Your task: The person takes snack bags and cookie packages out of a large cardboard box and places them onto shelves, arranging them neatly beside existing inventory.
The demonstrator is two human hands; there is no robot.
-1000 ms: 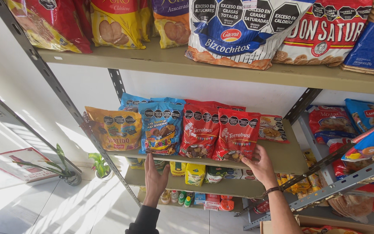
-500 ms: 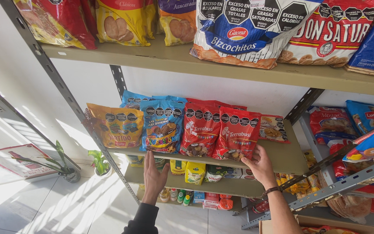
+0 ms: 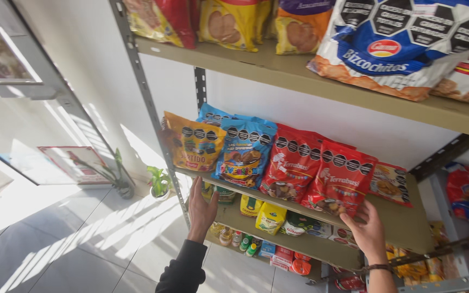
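Observation:
My left hand (image 3: 201, 209) reaches up with fingers spread and rests against the front edge of a beige shelf (image 3: 408, 225), just below an orange snack bag (image 3: 194, 142). My right hand (image 3: 366, 227) touches the bottom of a red snack bag (image 3: 338, 179) at the same shelf's edge; fingers are apart, no clear grip. A second red bag (image 3: 291, 164) and blue bags (image 3: 243, 152) stand upright in a row between the two hands. A dark sleeve covers my left forearm.
The upper shelf (image 3: 278, 70) holds large snack bags, one blue and white (image 3: 403, 43). Lower shelves carry yellow packets (image 3: 270, 217) and small bottles (image 3: 240, 241). A grey metal upright (image 3: 150, 108) frames the rack. Small potted plants (image 3: 158, 182) stand on the tiled floor by a glass door.
The view has shifted slightly to the right and down. Both hands stay at the shelf edge, almost unmoved.

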